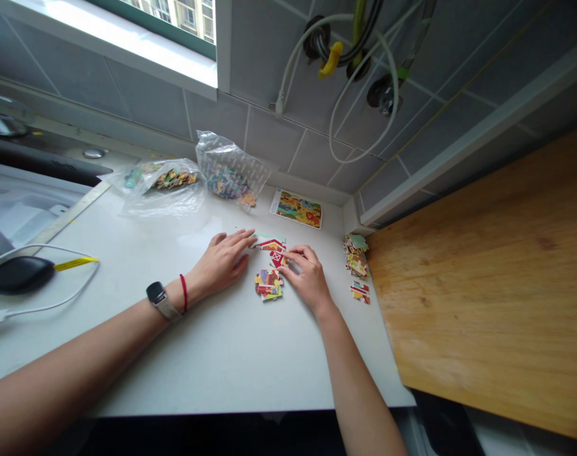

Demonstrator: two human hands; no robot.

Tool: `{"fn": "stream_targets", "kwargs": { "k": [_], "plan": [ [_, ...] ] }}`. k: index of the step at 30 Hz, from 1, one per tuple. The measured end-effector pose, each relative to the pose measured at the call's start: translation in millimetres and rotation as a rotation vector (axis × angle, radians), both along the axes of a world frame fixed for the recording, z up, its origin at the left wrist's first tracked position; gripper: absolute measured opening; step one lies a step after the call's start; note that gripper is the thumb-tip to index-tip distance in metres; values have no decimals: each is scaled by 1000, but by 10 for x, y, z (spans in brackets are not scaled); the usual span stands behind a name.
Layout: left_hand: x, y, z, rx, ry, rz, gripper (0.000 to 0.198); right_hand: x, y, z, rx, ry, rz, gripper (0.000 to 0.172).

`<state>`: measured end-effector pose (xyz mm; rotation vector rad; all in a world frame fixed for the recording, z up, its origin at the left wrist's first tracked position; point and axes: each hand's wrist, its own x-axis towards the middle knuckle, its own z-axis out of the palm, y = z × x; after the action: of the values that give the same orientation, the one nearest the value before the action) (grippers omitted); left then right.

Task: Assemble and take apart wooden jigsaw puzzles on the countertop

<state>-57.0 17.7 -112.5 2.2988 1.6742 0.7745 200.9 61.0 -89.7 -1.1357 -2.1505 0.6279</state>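
My right hand (307,277) pinches a red puzzle piece with a white barn-door pattern (277,258) between thumb and fingers. That piece lies between a joined strip with a red roof outline (270,243) above and a joined colourful block of pieces (268,285) below. My left hand (227,258) lies on the white table, fingers spread, its fingertips at the left end of the roof strip. It holds nothing. A watch and a red string are on the left wrist.
Plastic bags of pieces (174,183) (228,180) lie at the back, beside a picture card (298,209). Piled pieces (356,256) and a small joined bit (360,292) are at the right edge, by a wooden board (482,278). A black device (19,275) with a cable sits left.
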Motion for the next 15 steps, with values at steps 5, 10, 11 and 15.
{"fn": "stream_targets", "kwargs": {
  "k": [5,10,11,15],
  "plan": [
    [-5,27,0,63,-77,27,43,-22,5,-38,-95,188,-134,11],
    [3,49,36,130,-128,-39,30,-36,27,-56,-182,350,-203,21],
    [7,50,46,139,-134,-55,28,-42,28,-62,-193,382,-204,23],
    [15,46,55,138,-146,-105,35,-89,-1,-78,-282,445,-98,28]
  ]
}}
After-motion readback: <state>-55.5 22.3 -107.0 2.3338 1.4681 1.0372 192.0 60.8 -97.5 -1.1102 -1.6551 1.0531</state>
